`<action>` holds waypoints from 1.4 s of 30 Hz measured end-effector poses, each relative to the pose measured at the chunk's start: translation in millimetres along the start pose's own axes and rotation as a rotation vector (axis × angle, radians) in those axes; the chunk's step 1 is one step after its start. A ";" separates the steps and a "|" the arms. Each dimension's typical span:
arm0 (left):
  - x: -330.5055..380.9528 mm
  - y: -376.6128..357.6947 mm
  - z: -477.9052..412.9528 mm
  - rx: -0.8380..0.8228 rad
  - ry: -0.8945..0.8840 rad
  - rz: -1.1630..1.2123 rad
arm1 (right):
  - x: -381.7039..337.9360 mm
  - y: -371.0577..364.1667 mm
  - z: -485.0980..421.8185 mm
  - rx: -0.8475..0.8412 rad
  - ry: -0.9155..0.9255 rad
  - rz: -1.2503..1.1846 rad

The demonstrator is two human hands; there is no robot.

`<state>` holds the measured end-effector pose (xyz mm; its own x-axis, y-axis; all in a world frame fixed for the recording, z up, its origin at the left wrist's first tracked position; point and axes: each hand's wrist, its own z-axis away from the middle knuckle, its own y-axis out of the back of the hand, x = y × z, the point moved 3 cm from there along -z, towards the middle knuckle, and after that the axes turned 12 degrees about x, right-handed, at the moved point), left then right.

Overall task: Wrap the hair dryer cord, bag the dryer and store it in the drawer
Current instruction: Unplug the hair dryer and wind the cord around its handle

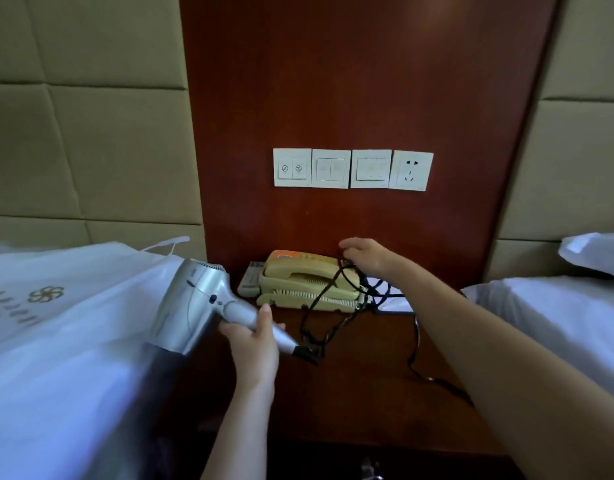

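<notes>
— Where is the hair dryer [194, 299] sitting right now?

— It isn't sitting anywhere. The left hand [253, 344] is gripping its silver handle, fingers and thumb wrapping round it, and holding it up over the left edge of the dark wooden nightstand [350, 393]. The barrel is pointing down and to the left, just in front of the white bag [73, 306] lying on the bed there.

— And the other hand?

— The right hand [364, 254] is reaching out over the beige phone [298, 275], fingers curling down and pinching the black cord [319, 299]. Loops are hanging from it across the phone.

— Where is the cord running?

— It's coming out of the handle's end, rising to the right hand, and another stretch is trailing across the nightstand and passing under the right forearm. I can't tell where the plug is.

— Anything else nearby?

— A remote [249, 282] is lying just left of the phone. Switches [329, 168] and an outlet [411, 170] are lining the wood panel above.
</notes>
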<state>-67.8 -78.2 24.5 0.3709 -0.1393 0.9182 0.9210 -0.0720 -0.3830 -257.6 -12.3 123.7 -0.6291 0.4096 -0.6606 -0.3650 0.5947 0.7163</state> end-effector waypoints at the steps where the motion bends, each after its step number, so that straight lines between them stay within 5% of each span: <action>1: 1.0 0.2 2.9 -0.013 -0.004 -0.014 | -2.0 -1.5 6.0 0.032 0.011 0.036; 4: 8.2 0.1 11.1 -0.052 -0.038 -0.067 | -14.8 -2.1 38.4 0.140 0.058 0.023; 13: 30.0 34.6 42.9 -0.140 -0.053 -0.161 | -28.3 -47.8 174.2 0.069 0.196 -0.391; 21: 34.9 43.9 46.3 -0.098 -0.045 0.013 | -6.9 -68.7 197.9 -0.030 0.271 -0.253; 29: 33.2 37.8 44.2 -0.116 -0.110 -0.065 | 0.5 -74.9 197.7 -0.065 0.343 -0.190; 35: 43.6 48.3 32.6 -0.060 -0.082 -0.074 | -13.3 -74.5 201.2 -0.010 0.475 0.119; 42: 45.1 51.0 32.6 -0.209 -0.036 -0.056 | -3.7 -64.4 198.3 0.023 0.458 0.201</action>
<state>-0.2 -56.0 49.6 0.3270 -0.0943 0.9403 0.8970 -0.2822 -0.3402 -95.7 85.0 35.5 -0.9240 0.1753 -0.3399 -0.1934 0.5527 0.8107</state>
